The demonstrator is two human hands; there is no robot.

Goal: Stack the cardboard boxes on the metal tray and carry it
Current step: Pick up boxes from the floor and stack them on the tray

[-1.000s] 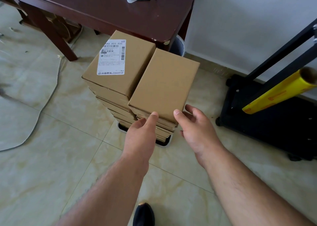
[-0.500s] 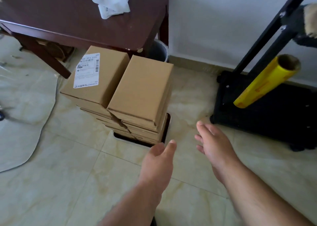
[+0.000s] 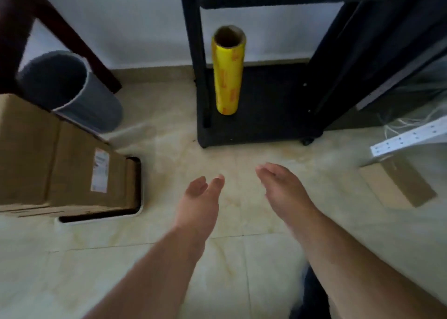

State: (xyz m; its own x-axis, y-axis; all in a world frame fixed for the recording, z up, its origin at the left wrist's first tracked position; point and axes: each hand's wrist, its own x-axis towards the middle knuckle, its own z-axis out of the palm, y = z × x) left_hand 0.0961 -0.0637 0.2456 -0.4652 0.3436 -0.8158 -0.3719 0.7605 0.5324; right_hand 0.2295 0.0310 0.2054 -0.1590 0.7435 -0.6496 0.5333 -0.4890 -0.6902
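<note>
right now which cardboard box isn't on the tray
The lone flat cardboard box on the floor at far right, under the white perforated bracket. The other boxes sit stacked on the metal tray at left.

i lose the stack of cardboard boxes (image 3: 55,164) past the left edge, and it covers most of the metal tray (image 3: 137,185), so i see only its near rim and right corner. the label (image 3: 100,171) print is too blurred for me to read. the black cart (image 3: 266,105) runs off the top.
</note>
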